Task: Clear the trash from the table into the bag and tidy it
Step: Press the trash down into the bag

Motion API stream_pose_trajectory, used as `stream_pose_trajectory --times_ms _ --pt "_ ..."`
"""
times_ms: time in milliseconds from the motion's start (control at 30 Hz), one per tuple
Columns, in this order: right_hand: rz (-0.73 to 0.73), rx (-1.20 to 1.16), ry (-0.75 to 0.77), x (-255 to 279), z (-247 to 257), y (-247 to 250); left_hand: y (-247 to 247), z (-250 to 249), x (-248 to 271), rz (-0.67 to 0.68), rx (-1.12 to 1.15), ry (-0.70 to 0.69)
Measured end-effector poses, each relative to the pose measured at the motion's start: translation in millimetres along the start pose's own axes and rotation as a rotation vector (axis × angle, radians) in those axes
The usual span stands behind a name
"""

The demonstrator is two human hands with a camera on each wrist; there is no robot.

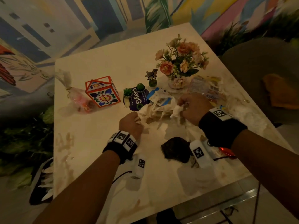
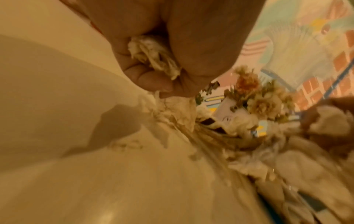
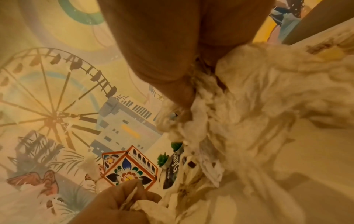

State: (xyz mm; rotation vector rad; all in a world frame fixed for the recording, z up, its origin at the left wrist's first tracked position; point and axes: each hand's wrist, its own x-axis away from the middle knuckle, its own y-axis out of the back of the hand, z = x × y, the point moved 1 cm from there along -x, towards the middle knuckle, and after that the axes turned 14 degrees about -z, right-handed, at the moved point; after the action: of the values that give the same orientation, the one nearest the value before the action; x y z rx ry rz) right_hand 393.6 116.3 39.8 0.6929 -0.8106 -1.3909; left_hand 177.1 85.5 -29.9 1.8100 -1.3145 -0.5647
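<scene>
A thin white plastic bag (image 1: 159,110) lies crumpled on the marble table (image 1: 97,143), with a blue and white wrapper (image 1: 159,97) at its far side. My left hand (image 1: 135,121) grips the bag's near-left edge in a fist, and a wad of the plastic (image 2: 153,53) shows between the curled fingers. My right hand (image 1: 184,106) pinches the bag's right edge, and the film (image 3: 268,91) bunches below the fingers (image 3: 184,94). More clear and white litter (image 1: 204,88) lies at the right edge beside the vase.
A dark crumpled wad (image 1: 176,149) lies near my right wrist. Behind the bag stand a flower vase (image 1: 179,65), a zebra figurine (image 1: 151,74), two small cactus pots (image 1: 127,92), a purple sign (image 1: 137,101), a patterned box (image 1: 102,92) and a wrapped gift (image 1: 79,99). A dark bag (image 1: 42,180) sits on the floor, left.
</scene>
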Motion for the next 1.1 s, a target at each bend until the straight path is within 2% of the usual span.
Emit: stream_pose_trajectory --times_ms 233,433,533,600,700,800,967,1100 --pt "-0.065 -0.013 0.030 -5.6 4.0 7.1 31.7 5.6 -16.2 -0.102 0.048 0.026" --pt "-0.122 0.035 0.098 -15.4 12.9 26.5 56.5 -2.9 -18.8 -0.082 0.225 0.029" --pt "-0.225 0.008 0.146 -18.8 31.4 42.0 65.0 -4.8 -20.4 -0.126 0.309 0.020" --pt "-0.274 -0.068 0.171 -21.7 45.6 50.5 67.3 -9.6 -18.8 -0.090 0.314 -0.019" --pt "-0.218 -0.119 0.227 -24.6 63.9 52.2 64.8 -17.6 -13.6 -0.015 0.258 -0.102" --pt "-0.131 -0.139 0.223 -24.8 70.6 40.4 61.9 -18.1 -12.8 0.001 0.262 -0.130" --pt "-0.110 -0.175 0.126 -24.2 68.6 24.4 73.4 -17.2 -16.3 -0.070 0.302 -0.155" --pt "-0.122 -0.129 0.118 -23.2 67.7 19.0 85.2 -9.5 -22.8 -0.115 0.406 -0.072"
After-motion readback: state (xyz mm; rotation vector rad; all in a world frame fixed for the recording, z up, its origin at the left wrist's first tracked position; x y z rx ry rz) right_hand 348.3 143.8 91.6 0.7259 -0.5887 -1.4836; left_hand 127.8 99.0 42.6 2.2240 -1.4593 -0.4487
